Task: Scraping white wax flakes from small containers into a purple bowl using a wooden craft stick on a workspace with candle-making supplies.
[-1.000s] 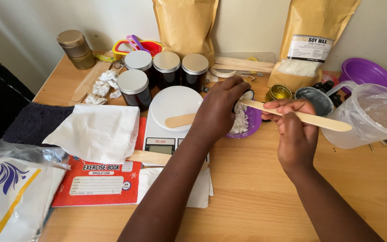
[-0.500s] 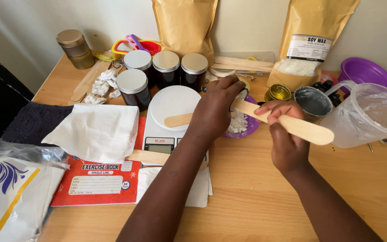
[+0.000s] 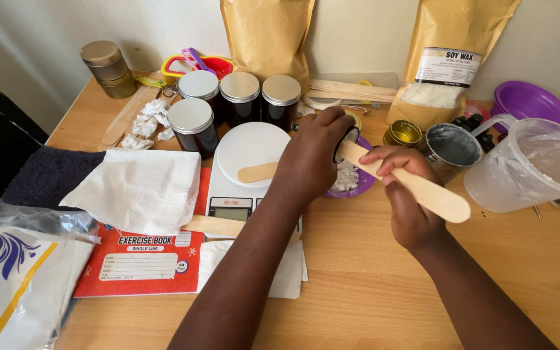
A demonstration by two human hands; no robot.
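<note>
L hand (image 3: 315, 152) wraps a small dark jar (image 3: 350, 137), R hand (image 3: 404, 194) grips wooden stick (image 3: 416, 186); scrape w/ jar over purple plate (image 3: 358, 188) at 12

We see a wooden table (image 3: 358, 279) holding a white kitchen scale (image 3: 244, 162), four dark jars with silver lids (image 3: 240, 97), a white paper napkin (image 3: 137, 191) over a red exercise book (image 3: 137, 266), two brown paper pouches (image 3: 448, 58) against the wall, a clear plastic jug (image 3: 533, 165) and a purple bowl (image 3: 529, 100).
</note>
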